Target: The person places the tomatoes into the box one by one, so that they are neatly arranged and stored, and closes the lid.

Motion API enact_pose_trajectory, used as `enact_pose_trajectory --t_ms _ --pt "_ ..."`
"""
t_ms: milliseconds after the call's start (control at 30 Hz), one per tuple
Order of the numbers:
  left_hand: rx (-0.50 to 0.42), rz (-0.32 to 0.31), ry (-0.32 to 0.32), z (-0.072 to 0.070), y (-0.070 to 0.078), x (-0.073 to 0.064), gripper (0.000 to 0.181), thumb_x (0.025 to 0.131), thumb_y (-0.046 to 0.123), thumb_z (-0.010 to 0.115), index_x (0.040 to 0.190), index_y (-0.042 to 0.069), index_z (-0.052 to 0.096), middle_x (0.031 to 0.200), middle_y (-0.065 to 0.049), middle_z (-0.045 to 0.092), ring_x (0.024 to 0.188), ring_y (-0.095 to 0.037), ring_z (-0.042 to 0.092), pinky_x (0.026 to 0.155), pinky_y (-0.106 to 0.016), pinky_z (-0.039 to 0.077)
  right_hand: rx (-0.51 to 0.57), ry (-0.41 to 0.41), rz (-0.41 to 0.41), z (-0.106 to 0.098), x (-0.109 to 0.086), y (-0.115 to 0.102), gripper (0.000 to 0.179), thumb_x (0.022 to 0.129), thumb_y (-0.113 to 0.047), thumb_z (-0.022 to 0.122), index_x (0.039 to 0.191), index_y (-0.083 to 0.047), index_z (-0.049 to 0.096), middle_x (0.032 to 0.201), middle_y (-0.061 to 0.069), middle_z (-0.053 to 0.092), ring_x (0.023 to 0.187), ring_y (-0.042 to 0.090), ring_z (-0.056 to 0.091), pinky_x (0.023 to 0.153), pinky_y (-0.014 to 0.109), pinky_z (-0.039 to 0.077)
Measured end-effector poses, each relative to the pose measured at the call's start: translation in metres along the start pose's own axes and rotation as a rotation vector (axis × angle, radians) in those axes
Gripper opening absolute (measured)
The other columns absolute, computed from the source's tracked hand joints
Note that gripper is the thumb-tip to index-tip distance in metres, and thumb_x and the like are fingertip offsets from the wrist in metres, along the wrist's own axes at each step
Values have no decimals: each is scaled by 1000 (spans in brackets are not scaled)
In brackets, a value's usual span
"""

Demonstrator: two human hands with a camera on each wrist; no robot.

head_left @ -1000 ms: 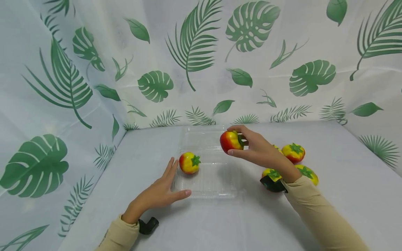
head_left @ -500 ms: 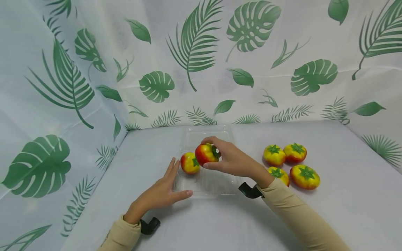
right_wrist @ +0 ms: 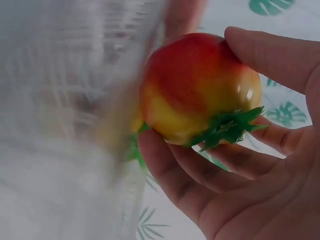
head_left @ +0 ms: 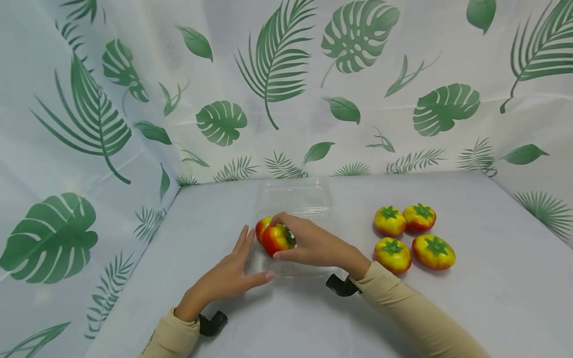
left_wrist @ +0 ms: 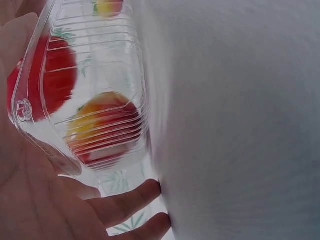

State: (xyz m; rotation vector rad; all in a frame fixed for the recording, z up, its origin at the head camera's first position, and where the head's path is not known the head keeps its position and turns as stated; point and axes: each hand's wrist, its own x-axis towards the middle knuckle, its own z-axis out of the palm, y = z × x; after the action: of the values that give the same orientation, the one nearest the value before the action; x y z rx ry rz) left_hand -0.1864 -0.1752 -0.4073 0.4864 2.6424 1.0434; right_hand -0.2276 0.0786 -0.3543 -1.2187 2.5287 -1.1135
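Note:
My right hand (head_left: 311, 241) grips a red-and-yellow persimmon (head_left: 274, 241) with a green leafy top between thumb and fingers, over the left part of a clear plastic box (head_left: 309, 268). Another persimmon (left_wrist: 106, 127) sits in that box; the held one partly covers it in the head view. Beside the box's left wall is my left hand (head_left: 230, 273), fingers extended and thumb along the near edge. In the right wrist view the held persimmon (right_wrist: 195, 90) shows its leafy top turned toward the palm, and the box wall is blurred.
Several more persimmons (head_left: 423, 218) are grouped on the white table (head_left: 492, 298) to the right of the box. The box's raised clear lid (head_left: 293, 191) lies toward the back. A leaf-patterned curtain (head_left: 286, 84) closes off the rear and sides.
My right hand has carried its persimmon left and down, from above the box's right side to right by the other persimmon. My left hand has stayed in place.

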Motion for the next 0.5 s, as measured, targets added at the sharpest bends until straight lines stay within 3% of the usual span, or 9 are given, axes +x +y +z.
enact_pose_trajectory --t_ms 267,500 --pt "-13 18 0 0 -2 -1 117 95 65 71 174 18 0 179 -6 -12 158 -44 24 120 -69 30 -73 -43 7 19 3 -6 56 92 -15 87 136 -7 54 123 6 65 106 21 62 88 29 57" --pt "-22 36 -12 0 -3 -2 116 95 63 72 173 19 -2 178 -5 -15 159 -42 20 121 -67 30 -119 -36 -17 27 2 -6 57 92 -15 87 137 -4 54 125 10 65 109 24 62 91 32 58"
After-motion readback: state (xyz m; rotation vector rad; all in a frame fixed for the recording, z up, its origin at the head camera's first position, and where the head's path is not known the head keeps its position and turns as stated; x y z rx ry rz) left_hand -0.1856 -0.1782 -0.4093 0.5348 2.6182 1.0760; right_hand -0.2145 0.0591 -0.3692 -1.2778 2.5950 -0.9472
